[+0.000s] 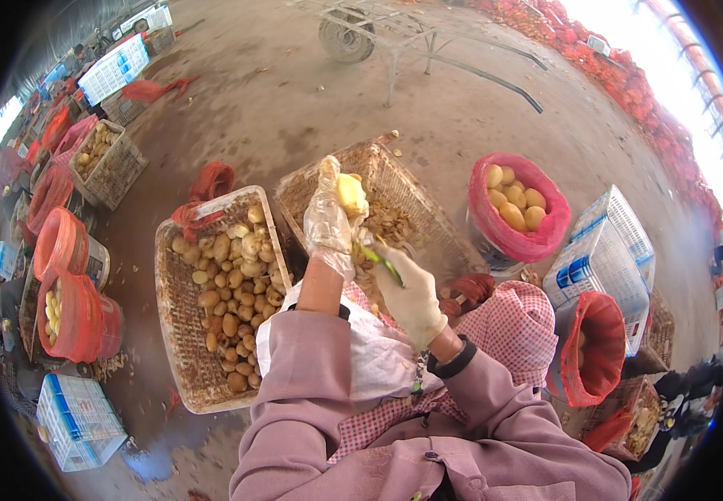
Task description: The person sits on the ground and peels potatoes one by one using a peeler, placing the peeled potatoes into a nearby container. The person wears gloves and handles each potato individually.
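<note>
My left hand (329,228), in a clear plastic glove, grips a pale, partly peeled potato (351,193). In a whitish knit glove, my right hand (408,294) holds a green-handled peeler (379,258) just below the potato; its blade is blurred. Both hands are above a dirty plastic crate (424,216) with potato peelings (389,225) in it. To the left stands another crate (177,332), partly filled with unpeeled potatoes (230,300). On the right, a bucket lined with pink mesh (552,241) holds several peeled potatoes (515,200).
A metal handcart (393,47) stands ahead. White-and-blue crates (606,269) and a red mesh-lined bucket (596,351) are close on the right. More mesh-lined buckets (70,313) and a white-and-blue crate (80,419) stand left. Red mesh sacks (624,87) are piled far right. Other people work at both edges.
</note>
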Tool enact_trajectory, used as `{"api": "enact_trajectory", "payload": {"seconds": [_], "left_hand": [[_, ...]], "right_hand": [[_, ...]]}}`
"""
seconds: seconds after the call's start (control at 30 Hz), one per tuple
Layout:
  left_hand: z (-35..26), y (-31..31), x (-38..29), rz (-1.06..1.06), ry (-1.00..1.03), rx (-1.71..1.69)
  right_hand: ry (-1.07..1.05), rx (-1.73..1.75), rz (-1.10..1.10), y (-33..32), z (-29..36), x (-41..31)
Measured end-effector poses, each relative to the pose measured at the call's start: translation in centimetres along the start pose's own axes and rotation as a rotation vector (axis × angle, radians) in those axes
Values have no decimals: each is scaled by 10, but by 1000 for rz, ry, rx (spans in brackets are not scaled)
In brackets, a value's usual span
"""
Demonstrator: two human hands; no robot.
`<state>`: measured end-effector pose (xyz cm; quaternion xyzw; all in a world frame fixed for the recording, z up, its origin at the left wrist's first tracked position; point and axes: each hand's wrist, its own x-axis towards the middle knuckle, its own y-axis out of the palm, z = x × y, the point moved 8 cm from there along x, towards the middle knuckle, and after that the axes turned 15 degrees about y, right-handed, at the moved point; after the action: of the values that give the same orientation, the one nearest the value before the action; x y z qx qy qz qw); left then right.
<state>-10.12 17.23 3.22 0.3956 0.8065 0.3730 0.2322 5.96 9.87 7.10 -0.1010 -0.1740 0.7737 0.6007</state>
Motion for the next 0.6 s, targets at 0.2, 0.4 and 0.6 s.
{"api": "enact_trajectory", "payload": {"seconds": [0.2,0.4,0.6], "left_hand": [[10,19,-6,195,-155,-153],[7,17,-11,101,-107,38],[6,10,-9,92,29,88]], "right_hand": [[122,30,-18,-13,-30,-16],[-54,149,-179,-36,19,13],[-201,56,-227,-19,34,19]]}}
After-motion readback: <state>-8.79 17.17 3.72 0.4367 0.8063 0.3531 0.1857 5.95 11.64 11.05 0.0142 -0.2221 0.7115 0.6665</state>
